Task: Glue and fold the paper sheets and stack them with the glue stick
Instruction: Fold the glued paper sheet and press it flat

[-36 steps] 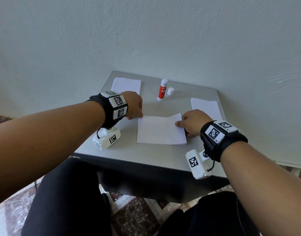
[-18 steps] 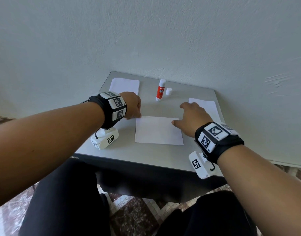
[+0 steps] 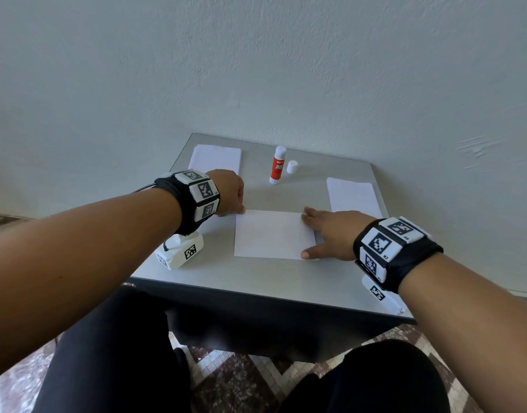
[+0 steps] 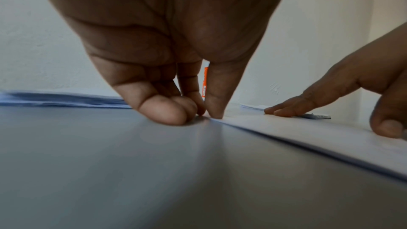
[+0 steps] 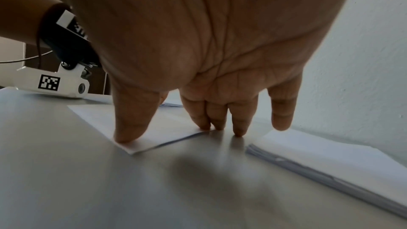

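Observation:
A folded white sheet [image 3: 274,234] lies flat in the middle of the grey table [image 3: 256,281]. My left hand [image 3: 240,208] has curled fingers, and its thumb and forefinger tips meet on the sheet's far left corner [image 4: 216,118]. My right hand [image 3: 319,234] is spread flat. Its thumb and fingertips [image 5: 204,124] press the sheet's right edge [image 5: 167,128]. The red and white glue stick [image 3: 277,169] stands upright and uncapped at the back. Its white cap [image 3: 292,167] sits just to its right.
One stack of white sheets [image 3: 215,158] lies at the table's back left. Another stack [image 3: 351,193] lies at the right, close to my right fingers [image 5: 282,119]. A pale wall rises behind the table. My knees are under its front edge.
My right hand let go of the sheet's raised right corner, opened, and now lies spread flat on the right edge. The sheet has gone flat. My left hand stayed at its corner.

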